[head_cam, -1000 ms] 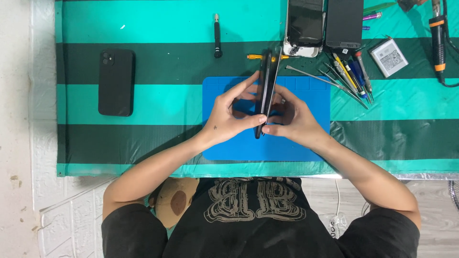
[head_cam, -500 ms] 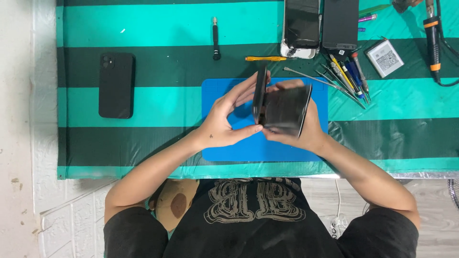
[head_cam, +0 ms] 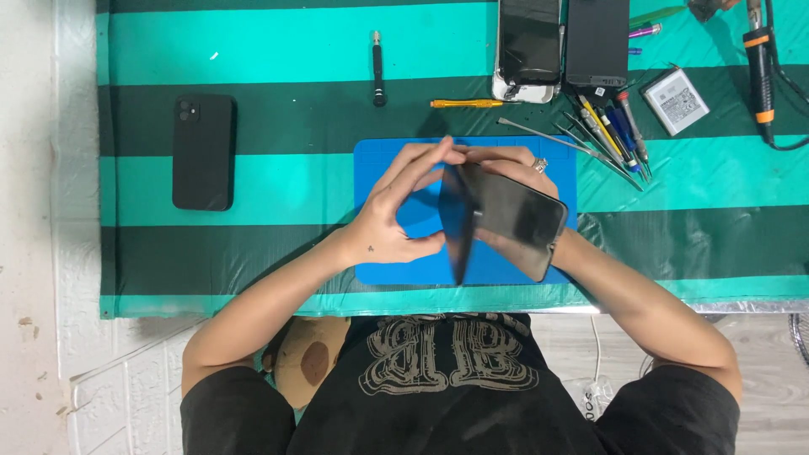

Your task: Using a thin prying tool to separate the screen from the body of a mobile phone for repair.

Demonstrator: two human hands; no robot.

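Over a blue work mat (head_cam: 556, 152), both my hands hold a black phone that is split in two. My left hand (head_cam: 396, 215) grips the thin part (head_cam: 459, 223) that stands on edge. My right hand (head_cam: 514, 164) supports the other dark, glossy part (head_cam: 518, 215) from beneath, tilted open to the right like a book cover. The two parts meet along the left edge of the glossy part.
A black phone in a case (head_cam: 202, 152) lies at the left on the green striped cloth (head_cam: 295, 50). Behind the mat lie a black screwdriver (head_cam: 378, 67), a yellow-handled tool (head_cam: 468, 104), two more phones (head_cam: 529, 46), several tweezers and drivers (head_cam: 611, 131), a small battery (head_cam: 678, 101) and a corded tool (head_cam: 760, 67).
The phone was held closed and on edge. The glossy part has since swung open to the right and now lies much flatter in my right hand.
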